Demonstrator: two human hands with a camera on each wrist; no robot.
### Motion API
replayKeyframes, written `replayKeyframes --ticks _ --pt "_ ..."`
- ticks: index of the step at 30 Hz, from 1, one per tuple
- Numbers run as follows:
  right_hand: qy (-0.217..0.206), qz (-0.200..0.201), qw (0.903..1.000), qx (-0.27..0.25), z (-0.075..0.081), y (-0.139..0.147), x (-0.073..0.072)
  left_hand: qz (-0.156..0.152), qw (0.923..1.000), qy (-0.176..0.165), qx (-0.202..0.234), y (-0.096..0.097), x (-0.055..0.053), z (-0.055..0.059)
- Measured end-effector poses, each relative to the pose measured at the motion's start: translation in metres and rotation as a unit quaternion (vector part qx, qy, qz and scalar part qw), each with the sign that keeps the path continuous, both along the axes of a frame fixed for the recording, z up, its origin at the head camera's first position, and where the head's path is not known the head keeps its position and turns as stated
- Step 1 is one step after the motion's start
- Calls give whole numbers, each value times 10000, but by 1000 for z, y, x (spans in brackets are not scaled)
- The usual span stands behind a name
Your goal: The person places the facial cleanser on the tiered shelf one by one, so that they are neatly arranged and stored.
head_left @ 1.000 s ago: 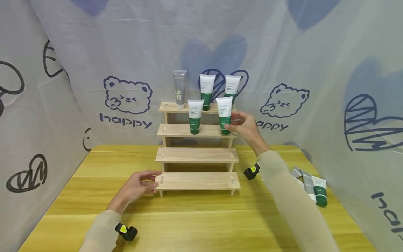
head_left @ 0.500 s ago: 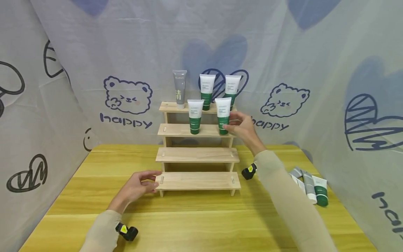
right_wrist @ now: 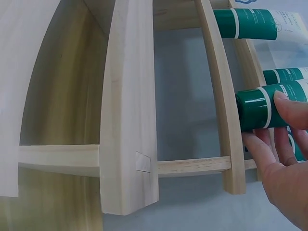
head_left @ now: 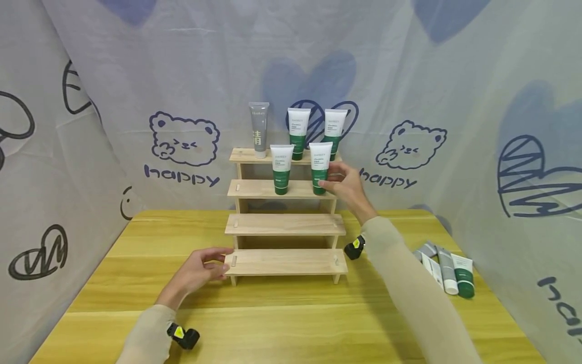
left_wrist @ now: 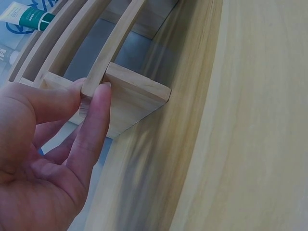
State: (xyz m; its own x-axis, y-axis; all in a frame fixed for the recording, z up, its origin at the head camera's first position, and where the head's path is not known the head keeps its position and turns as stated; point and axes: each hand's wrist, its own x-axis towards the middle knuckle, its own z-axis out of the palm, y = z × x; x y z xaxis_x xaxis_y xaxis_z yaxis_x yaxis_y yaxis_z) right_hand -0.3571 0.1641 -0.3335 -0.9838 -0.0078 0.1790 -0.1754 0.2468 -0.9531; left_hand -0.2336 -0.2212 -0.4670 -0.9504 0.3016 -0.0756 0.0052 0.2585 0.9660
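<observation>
A wooden tiered stand (head_left: 285,262) with several step-like shelves stands on the table. My right hand (head_left: 347,188) grips a white and green squeeze tube (head_left: 320,169) low down, by its green part. That tube is upright at the right of the second shelf from the top; in the right wrist view its cap (right_wrist: 252,109) is right at the board's edge. My left hand (head_left: 200,273) pinches the left end of the lowest shelf (left_wrist: 98,79) between thumb and finger. Another white and green tube (head_left: 282,169) stands left of the held one.
On the top shelf stand a grey tube (head_left: 259,130) and two white and green tubes, one being the middle tube (head_left: 298,132). Several tubes, among them a grey one (head_left: 447,270), lie at the table's right. A printed cloth (head_left: 191,60) hangs behind.
My right hand has shifted slightly left along the second shelf with the tube, bringing it closer to the neighbouring one. The left hand has stayed at the lowest shelf's end.
</observation>
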Motion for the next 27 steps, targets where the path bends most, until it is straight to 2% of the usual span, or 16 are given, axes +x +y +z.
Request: replayKeyframes --ticks 16,23,27 --pt "136 98 9998 -134 -5 -6 -2 -42 10000 41 1 -1 0 -1" --pt "258 152 9995 29 -6 -4 -1 -24 10000 26 -14 -1 0 0" --pt "352 273 9987 249 -4 3 5 -33 10000 9 7 -1 0 -1"
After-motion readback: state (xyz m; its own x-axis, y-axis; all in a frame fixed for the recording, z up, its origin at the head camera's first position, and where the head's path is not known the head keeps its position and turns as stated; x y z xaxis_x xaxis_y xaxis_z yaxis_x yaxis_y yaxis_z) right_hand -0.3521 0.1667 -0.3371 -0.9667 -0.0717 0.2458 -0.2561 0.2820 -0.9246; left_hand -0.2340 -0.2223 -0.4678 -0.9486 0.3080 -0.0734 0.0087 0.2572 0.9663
